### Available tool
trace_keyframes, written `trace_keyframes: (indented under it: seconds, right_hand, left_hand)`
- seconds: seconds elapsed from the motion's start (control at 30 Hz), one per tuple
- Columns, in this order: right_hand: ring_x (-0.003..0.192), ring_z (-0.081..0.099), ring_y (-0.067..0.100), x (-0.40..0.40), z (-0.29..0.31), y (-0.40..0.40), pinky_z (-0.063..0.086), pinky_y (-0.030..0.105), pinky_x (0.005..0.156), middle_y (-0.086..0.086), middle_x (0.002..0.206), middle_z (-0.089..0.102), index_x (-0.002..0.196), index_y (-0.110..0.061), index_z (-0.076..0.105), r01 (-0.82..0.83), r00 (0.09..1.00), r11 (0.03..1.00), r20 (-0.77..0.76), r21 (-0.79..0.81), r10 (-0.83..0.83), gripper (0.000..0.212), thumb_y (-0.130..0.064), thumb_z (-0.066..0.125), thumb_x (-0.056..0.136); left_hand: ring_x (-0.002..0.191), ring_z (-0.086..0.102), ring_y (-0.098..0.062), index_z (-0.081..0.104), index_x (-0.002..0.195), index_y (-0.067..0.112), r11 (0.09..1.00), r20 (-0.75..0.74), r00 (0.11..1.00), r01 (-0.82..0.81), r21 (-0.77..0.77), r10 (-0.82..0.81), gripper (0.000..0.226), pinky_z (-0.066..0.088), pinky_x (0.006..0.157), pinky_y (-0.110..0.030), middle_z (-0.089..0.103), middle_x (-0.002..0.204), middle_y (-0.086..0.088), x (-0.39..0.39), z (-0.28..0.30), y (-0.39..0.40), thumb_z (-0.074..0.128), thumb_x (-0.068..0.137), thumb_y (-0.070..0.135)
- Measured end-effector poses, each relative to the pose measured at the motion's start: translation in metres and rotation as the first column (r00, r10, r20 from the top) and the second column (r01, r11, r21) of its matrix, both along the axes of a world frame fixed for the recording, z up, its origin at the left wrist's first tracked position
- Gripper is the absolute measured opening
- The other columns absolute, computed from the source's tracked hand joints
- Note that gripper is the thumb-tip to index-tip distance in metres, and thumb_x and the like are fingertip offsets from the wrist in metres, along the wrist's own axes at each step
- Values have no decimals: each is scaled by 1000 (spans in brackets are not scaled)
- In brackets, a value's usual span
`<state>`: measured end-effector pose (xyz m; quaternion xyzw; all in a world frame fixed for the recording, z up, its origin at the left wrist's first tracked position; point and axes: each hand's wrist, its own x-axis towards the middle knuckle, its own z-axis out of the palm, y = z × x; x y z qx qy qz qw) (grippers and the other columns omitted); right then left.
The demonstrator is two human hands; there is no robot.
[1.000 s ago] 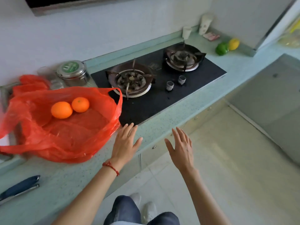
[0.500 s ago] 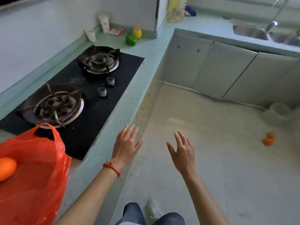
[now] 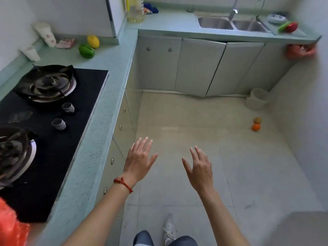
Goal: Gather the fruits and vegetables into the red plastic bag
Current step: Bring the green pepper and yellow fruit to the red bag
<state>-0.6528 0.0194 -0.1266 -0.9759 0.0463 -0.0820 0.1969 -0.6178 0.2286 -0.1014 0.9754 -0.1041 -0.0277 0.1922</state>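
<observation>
Both hands empty, left hand (image 3: pixel 139 161) and right hand (image 3: pixel 199 167) spread with fingers relaxed over the floor, seemingly free for the next pick. Red plastic bag (image 3: pixel 10 226) at 8 o'clock on the surface; green pepper (image 3: pixel 86 50) and yellow fruit (image 3: pixel 93 41) at 11; orange (image 3: pixel 256 127) on the floor at 2.

Bare forearms; red string bracelet (image 3: pixel 123 182) on left wrist; blue jeans (image 3: pixel 143 238); white shoe (image 3: pixel 169 228).
</observation>
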Motion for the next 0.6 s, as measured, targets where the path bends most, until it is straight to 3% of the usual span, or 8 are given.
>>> trace_keyframes:
  seconds: [0.1,0.43,0.6]
  right_hand:
    - [115,58,33,28,0,-17,50,45,86,16,124,61,118,-5,59,-7,1000,1000,4,-9,7,56,-45,38,85]
    - [114,58,34,139,-2,-64,47,47,91,17,123,61,118,-5,60,-56,998,997,19,-48,57,57,-45,38,85]
    - [112,59,34,221,-5,-74,48,47,90,17,121,62,116,-5,60,-63,997,994,31,-84,66,56,-45,39,85]
  left_hand:
    - [138,29,-31,39,138,9,1000,-7,1000,-10,21,10,81,25,110,-45,39,145,-14,27,-4,-15,12,82,62]
    - [138,28,-31,35,140,10,996,15,999,-48,78,47,79,24,111,-46,37,147,-13,123,-8,-45,12,81,58]
    - [125,47,-36,50,129,6,990,29,999,-27,136,24,67,38,101,-51,53,133,-18,201,-10,-50,27,85,51]
